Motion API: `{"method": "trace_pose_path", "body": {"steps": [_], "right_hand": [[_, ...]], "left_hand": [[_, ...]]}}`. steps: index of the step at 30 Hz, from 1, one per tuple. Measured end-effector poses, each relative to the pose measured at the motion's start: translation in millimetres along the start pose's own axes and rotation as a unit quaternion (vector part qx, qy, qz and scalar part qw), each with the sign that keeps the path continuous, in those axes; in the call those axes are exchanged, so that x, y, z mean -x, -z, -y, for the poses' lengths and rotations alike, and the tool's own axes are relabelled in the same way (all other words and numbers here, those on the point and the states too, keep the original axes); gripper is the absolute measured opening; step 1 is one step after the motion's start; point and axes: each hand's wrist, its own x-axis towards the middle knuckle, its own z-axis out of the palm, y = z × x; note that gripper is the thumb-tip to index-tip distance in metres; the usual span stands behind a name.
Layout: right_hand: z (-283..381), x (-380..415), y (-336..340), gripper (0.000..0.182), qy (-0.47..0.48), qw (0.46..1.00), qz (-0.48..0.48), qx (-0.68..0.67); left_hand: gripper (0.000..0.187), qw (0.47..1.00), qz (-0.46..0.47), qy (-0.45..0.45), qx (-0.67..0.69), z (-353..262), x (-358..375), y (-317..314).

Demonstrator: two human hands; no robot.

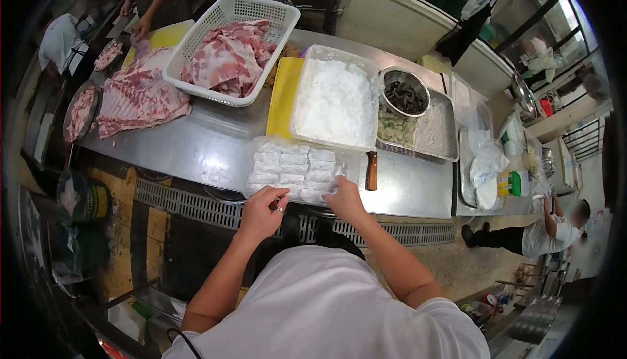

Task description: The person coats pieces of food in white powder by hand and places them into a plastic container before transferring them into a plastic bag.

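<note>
A shallow clear plastic container (pixel 250 186) stands at the table's front edge, holding rows of small blocks (pixel 294 169) coated in white powder. My left hand (pixel 264 212), with a ring on it, is at the container's front left edge. Its fingers are curled together, and what they hold, if anything, is hidden. At the front right corner is my right hand (pixel 344 200), its thumb and fingers around a powdered block in the end row. Just behind, a larger white tub (pixel 300 101) is filled with white powder (pixel 336 101). A wooden-handled knife (pixel 371 171) lies to the right.
A white basket (pixel 171 65) of raw meat and a slab of ribs (pixel 144 91) are on the left. A yellow board (pixel 279 111) lies beside the tub. A steel bowl (pixel 418 107) rests on a metal tray (pixel 450 137). Other people work at far left and right.
</note>
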Motion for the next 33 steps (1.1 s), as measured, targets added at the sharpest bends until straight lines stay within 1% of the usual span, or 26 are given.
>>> {"method": "trace_pose_path", "body": {"steps": [2,5,8,11,14,17,20,22,24,25,27,29,31,33], "right_hand": [[2.3,-2.0,0.5,0.035,0.005,1.0,0.02,-0.002],[0.2,-8.5,3.0,0.039,0.017,0.998,-0.04,0.048],[-13.0,-19.5,-5.0,0.044,-0.012,1.0,0.014,0.013],[-7.5,-18.5,5.5,0.044,-0.007,1.0,-0.008,0.005],[-25.8,-26.8,4.7,0.042,-0.012,0.999,0.04,-0.022],[-30.6,-34.2,13.1,0.033,0.055,0.998,0.038,-0.001],[3.2,-62.8,52.3,0.025,0.055,0.997,-0.021,-0.042],[41.8,-86.2,86.6,0.017,0.047,0.995,-0.091,-0.016],[49.5,-124.4,106.0,0.015,0.078,0.989,-0.128,0.006],[44.8,-148.4,107.0,0.016,0.108,0.988,-0.112,0.014],[12.4,-197.4,89.4,0.02,0.164,0.983,-0.082,0.033],[-31.6,-231.6,66.7,0.023,0.29,0.934,-0.154,0.141],[-10.5,-231.0,84.9,0.024,0.338,0.92,-0.152,0.129],[68.3,-190.9,127.5,0.024,0.209,0.967,-0.115,0.09]], "left_hand": [[0.018,1.0,0.007,0.009,-0.009,-0.8,0.0,-0.4],[0.018,1.0,0.002,0.014,-0.013,-0.6,-0.6,-1.1],[0.017,1.0,-0.008,0.012,-0.011,0.6,-0.4,-3.8],[0.017,1.0,-0.025,0.007,-0.012,-3.2,-3.3,-4.6],[0.017,0.999,-0.045,0.01,-0.016,-3.3,-7.5,-7.2],[0.017,0.998,-0.066,0.013,-0.022,-6.5,-11.8,-8.7],[0.018,0.996,-0.087,0.023,-0.029,-9.4,-14.6,-8.5],[0.018,0.994,-0.1,0.027,-0.042,-12.5,-16.9,-7.3],[0.019,0.992,-0.111,0.03,-0.06,-15.9,-18.6,-8.2],[0.019,0.991,-0.116,0.032,-0.06,-17.2,-19.3,-8.8],[0.019,0.99,-0.125,0.035,-0.057,-18.9,-18.7,-10.1],[0.019,0.989,-0.128,0.039,-0.066,-25.9,-16.4,-9.1],[0.019,0.988,-0.137,0.042,-0.065,-27.1,-19.8,-8.2],[0.019,0.987,-0.143,0.058,-0.052,-26.0,-13.7,-9.4]]}}
